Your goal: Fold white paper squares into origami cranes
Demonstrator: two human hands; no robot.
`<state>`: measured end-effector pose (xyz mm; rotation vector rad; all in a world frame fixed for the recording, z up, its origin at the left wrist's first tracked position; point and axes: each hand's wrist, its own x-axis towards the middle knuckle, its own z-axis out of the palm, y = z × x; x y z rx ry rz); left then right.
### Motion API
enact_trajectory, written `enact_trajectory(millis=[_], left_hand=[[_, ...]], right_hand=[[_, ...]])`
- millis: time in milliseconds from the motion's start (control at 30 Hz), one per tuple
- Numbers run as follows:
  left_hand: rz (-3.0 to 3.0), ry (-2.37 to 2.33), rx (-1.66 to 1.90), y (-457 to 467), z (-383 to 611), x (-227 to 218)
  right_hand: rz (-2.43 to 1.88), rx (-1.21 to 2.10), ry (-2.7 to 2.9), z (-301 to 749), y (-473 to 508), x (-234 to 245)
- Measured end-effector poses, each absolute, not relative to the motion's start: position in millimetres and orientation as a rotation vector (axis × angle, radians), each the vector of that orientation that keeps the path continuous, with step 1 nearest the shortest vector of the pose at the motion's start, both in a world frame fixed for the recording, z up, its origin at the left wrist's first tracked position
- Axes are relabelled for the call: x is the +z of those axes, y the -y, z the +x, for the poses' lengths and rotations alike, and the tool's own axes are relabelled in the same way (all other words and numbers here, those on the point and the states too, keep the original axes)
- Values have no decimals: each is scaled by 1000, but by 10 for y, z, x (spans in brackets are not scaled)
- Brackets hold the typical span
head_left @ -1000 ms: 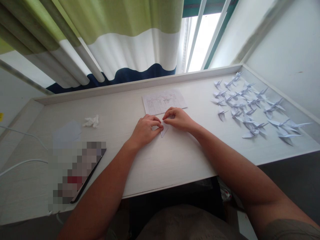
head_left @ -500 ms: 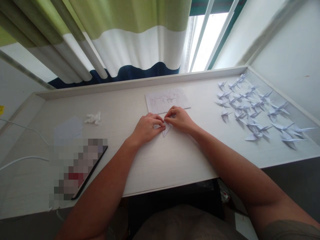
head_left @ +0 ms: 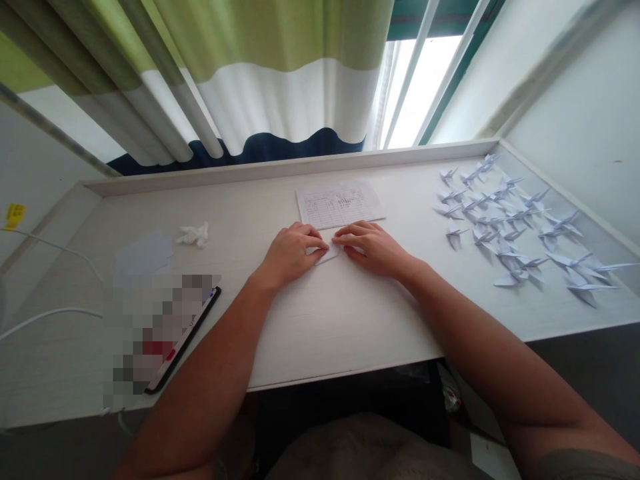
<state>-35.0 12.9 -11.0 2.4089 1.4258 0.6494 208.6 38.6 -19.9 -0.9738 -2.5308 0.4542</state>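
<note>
White surface [head_left: 350, 313] below a curtained window.

Far left: two white cables [head_left: 35, 319] run in over the surface edge. Next, a phone [head_left: 193, 327], screen blurred, lies near the front edge. A pale paper sheet [head_left: 145, 252] lies beyond it, and a crumpled white scrap [head_left: 194, 234] farther back.

Centre: left hand [head_left: 289, 253] palm down, fingers loosely bent, tips pressing on a small folded white paper [head_left: 327, 254] that lies flat on the surface. Right hand [head_left: 376, 248] palm down, fingers stretched out, tips on the same paper's right side. Neither hand grips; both press.

Just beyond the hands: printed sheet [head_left: 340, 205].

Far right: cluster of folded paper cranes [head_left: 505, 223], well apart from the hands.
</note>
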Motion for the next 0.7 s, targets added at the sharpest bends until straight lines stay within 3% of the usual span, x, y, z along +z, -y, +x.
enact_trajectory(millis=[167, 700], left_hand=[[2426, -1432, 627, -136, -354, -85], [2429, -1425, 614, -197, -399, -103]], right_hand=[[-1020, 317, 2622, 2011, -289, -125], [-1053, 325, 2506, 1950, -233, -144]])
